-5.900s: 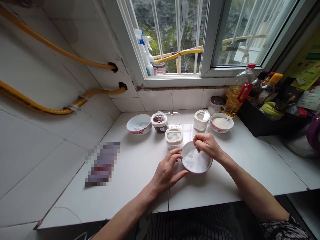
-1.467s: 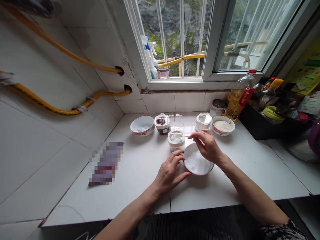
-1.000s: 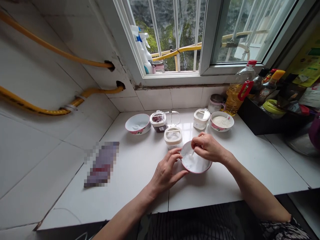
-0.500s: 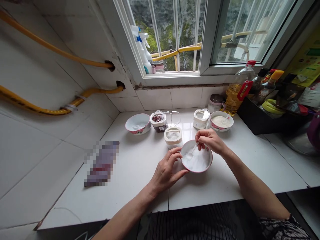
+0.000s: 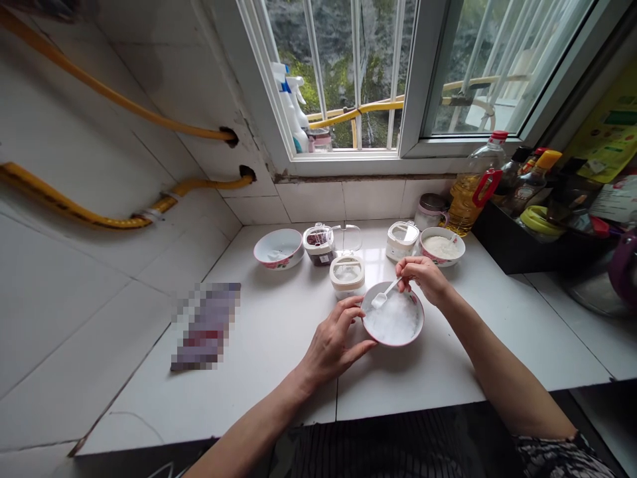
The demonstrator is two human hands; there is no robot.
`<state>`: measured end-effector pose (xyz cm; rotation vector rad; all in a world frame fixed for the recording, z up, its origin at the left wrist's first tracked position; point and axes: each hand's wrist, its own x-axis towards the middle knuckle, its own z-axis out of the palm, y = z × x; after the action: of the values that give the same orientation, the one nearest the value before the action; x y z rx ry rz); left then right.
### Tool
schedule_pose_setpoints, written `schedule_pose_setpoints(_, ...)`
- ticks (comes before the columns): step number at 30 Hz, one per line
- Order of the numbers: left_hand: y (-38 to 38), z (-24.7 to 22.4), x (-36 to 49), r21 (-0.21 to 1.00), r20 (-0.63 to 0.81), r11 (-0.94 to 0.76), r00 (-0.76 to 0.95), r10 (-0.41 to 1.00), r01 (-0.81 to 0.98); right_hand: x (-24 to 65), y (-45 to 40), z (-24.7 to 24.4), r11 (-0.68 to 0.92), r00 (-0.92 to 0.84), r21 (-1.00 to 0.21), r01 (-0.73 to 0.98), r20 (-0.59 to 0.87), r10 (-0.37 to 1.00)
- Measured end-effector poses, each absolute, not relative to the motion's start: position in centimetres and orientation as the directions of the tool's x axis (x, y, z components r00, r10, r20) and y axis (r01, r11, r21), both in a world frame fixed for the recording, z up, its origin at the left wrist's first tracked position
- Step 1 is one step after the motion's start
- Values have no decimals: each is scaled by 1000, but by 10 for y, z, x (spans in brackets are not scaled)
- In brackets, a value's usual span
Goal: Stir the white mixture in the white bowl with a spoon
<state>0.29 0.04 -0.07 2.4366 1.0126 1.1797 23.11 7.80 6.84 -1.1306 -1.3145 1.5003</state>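
A bowl with a pink rim holds a white granular substance on the counter. My left hand grips its left side, with fingers at the rim and the thumb low against the near side. Between the fingers of my right hand is the handle of a small white spoon, its scoop over the left part of the bowl. Just behind the bowl stands a small white-lidded container. Whether the spoon touches the white contents is hard to tell.
Further back are a floral bowl, a container with dark red contents, another clear-lidded container and a bowl of pale grains. An oil bottle and a black box of bottles stand right. A blurred packet lies left.
The spoon has lifted from the white contents, and its scoop now shows more clearly. My right hand has shifted slightly right. My left hand stays on the bowl; the view has tilted a little.
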Motion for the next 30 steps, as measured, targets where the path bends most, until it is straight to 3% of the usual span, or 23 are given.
schedule_pose_setpoints(5, 1, -1, 3, 492, 588, -722, 425, 688, 487, 226, 77, 66, -40, -224, -994, -106, -15, 975)
schedule_pose_setpoints(8, 0, -2, 3, 502, 582, -715, 422, 696, 487, 215, 70, 63, 146, -181, -987, -59, 155, 971)
schedule_pose_setpoints(10, 0, -2, 3, 507, 577, -711, 421, 700, 487, 208, 64, 61, 321, -167, -945, 63, 307, 937)
schedule_pose_setpoints(13, 0, -3, 2, 515, 568, -705, 423, 706, 487, 201, 59, 59, 614, -283, -685, 393, 545, 789)
schedule_pose_setpoints(16, 0, -3, 2, 516, 570, -705, 420, 707, 487, 201, 56, 60, 743, -420, -414, 526, 634, 650)
schedule_pose_setpoints(18, 0, -2, 2, 515, 574, -707, 418, 704, 485, 205, 54, 64, 743, -388, -429, 514, 656, 647)
schedule_pose_setpoints(20, 0, -2, 2, 511, 578, -711, 420, 700, 483, 212, 53, 71, 704, -312, -538, 465, 644, 698)
schedule_pose_setpoints(24, 0, 1, 2, 501, 586, -721, 425, 690, 479, 227, 53, 82, 592, -342, -693, 411, 485, 805)
schedule_pose_setpoints(30, 0, -1, 2, 504, 576, -706, 416, 704, 497, 225, 52, 79, 668, -573, -538, 515, 364, 735)
